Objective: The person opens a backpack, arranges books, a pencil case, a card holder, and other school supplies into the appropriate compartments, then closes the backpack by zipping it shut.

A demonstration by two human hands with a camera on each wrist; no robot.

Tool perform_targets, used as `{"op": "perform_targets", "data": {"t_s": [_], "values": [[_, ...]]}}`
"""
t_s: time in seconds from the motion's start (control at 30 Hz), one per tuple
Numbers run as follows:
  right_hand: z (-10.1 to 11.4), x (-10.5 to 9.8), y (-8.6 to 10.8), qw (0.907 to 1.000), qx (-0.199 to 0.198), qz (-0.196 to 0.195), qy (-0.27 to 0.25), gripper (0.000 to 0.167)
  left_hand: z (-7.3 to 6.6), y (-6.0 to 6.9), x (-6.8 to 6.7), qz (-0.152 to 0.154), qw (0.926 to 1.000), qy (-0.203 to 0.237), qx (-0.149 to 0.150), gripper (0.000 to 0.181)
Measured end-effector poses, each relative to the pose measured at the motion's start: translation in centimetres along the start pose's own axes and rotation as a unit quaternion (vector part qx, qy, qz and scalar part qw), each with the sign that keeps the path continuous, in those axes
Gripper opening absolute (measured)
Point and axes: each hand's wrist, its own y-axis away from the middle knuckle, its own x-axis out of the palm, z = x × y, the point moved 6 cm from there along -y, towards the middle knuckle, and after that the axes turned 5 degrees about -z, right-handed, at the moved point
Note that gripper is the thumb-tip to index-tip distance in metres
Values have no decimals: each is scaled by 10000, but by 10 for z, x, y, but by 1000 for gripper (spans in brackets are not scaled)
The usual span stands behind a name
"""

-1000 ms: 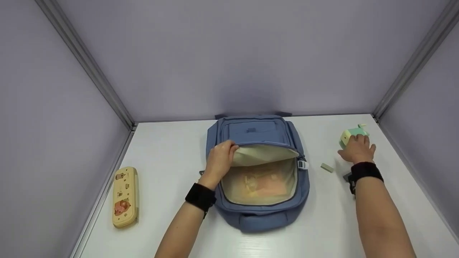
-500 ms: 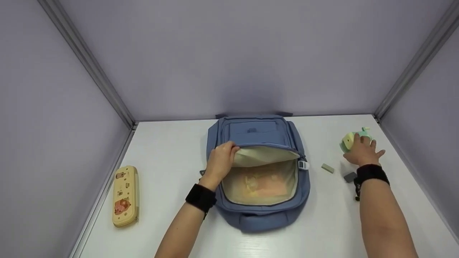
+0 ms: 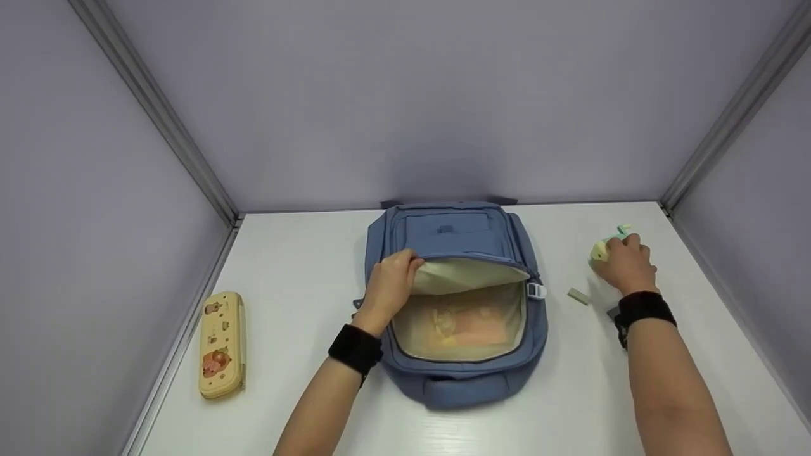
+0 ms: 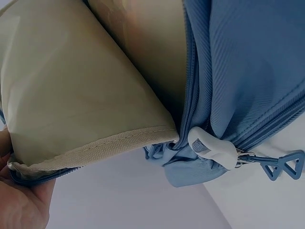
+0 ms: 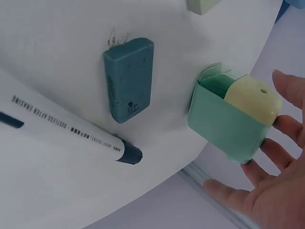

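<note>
My left hand (image 3: 388,285) pinches the top flap of a blue backpack (image 3: 466,392) and holds it raised. In the left wrist view the flap's cream lining (image 4: 81,86) shows, with the fingers at its edge. Inside the pocket, orange and yellow shapes (image 3: 478,326) lie blurred. My right hand (image 3: 627,266) is at a green and yellow crank pencil sharpener (image 5: 228,119) on the table's right side. Its fingertips touch the sharpener's end in the right wrist view, while the thumb (image 5: 288,88) stands apart from it. The hand partly covers the sharpener in the head view.
A dark teal eraser (image 5: 128,78) and a white marker (image 5: 71,124) with dark cap lie near the right hand. A small pale green block (image 3: 578,296) is right of the backpack. A yellow pencil case (image 3: 222,345) lies far left. Grey walls (image 3: 443,107) enclose the table.
My right hand, spread half a second ago, has bent its fingers more and moved left, and the pencil sharpener has shifted left with it. The left hand keeps holding the flap in place.
</note>
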Motion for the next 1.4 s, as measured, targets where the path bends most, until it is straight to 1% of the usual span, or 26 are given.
{"op": "perform_targets", "data": {"t_s": [0.07,0.17,0.3,0.4,0.57,0.63,0.77,0.9,1.0,1.23,1.4], "values": [[2,0,1,9998,-35,-206,48,48,-1,0,0,-8,10000,25,18,20],[6,-1,1,9984,-153,-475,262,37,-1,0,0,-5,10000,60,45,20],[10,-2,1,9967,-268,-628,441,32,1,0,2,-13,10000,46,14,20],[8,-1,2,9973,-204,-643,292,38,2,0,3,-15,10000,50,-19,20],[2,4,5,9980,-65,-613,-129,59,1,1,3,-65,9999,120,34,19],[1,5,5,9984,20,-517,-238,67,1,1,3,-77,9999,138,53,19],[0,5,6,9991,176,-276,-259,75,1,1,3,-39,9999,121,37,19],[0,6,9,9995,264,-82,-165,74,0,0,3,70,9999,84,-7,18],[-1,7,11,9992,333,-72,-203,71,0,0,3,107,9999,69,-22,19],[0,7,18,9976,282,-431,-464,64,0,-2,1,-34,10000,-10,15,19],[12,-2,21,9937,221,-808,-747,63,0,-4,1,-210,9996,-127,103,19]]}}
